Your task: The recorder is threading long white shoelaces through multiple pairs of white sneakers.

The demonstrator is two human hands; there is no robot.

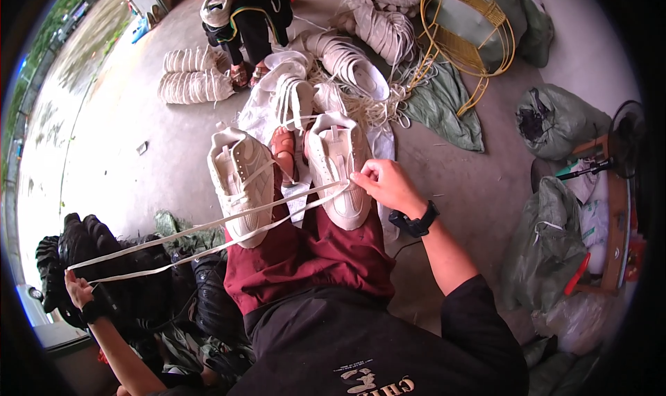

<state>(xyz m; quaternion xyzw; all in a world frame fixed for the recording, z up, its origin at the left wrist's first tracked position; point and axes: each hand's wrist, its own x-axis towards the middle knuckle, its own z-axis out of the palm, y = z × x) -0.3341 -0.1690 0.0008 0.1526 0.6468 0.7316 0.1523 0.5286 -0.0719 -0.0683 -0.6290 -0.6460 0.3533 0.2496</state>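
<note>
Lacing the shoe [349, 212] at frame centre | my right hand [387, 186] pinches lace [180, 233] there; left hand [80, 292], lower left, holds its strands | seemingly just begun, most threading left

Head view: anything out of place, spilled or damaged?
Mild clutter only: a tangle of pale strands lies loose beside the nested pale shoes, and a small scrap sits alone on the floor. No damage is visible on the two lap shoes.

Two white shoes [339, 165] rest on maroon-trousered legs [309, 264].
</note>
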